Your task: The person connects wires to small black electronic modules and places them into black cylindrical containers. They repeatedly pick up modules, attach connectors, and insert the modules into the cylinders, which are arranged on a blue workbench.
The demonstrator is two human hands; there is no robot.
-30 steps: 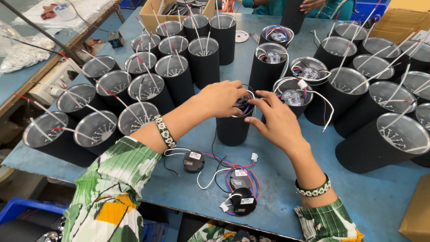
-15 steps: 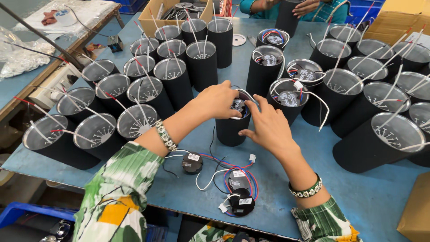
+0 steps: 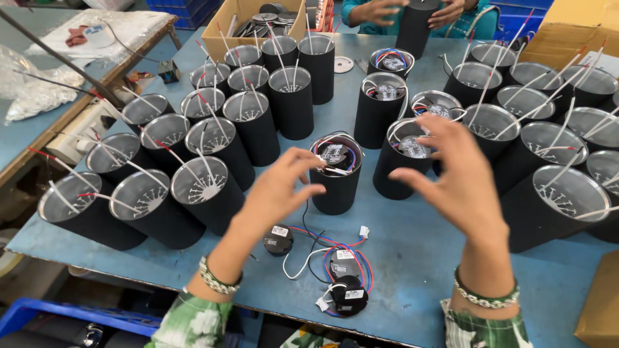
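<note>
A black cylindrical lamp housing (image 3: 336,177) stands upright on the blue table (image 3: 412,258), with a small module and coloured wires tucked inside its top. My left hand (image 3: 280,190) hovers just left of it, fingers spread, holding nothing. My right hand (image 3: 454,171) is raised to the right of the housing, open and empty too. In front of the housing lie three small round black driver modules (image 3: 342,283) with red, blue and white wires.
Many more black housings (image 3: 213,187) with silver reflectors and white wires crowd the left, back and right of the table. A cardboard box (image 3: 248,19) of parts sits at the back. Another person's hands (image 3: 412,11) hold a housing at the far edge.
Both my hands were on the top of the centre housing; they have let go and pulled apart, left hand to the left, right hand to the right.
</note>
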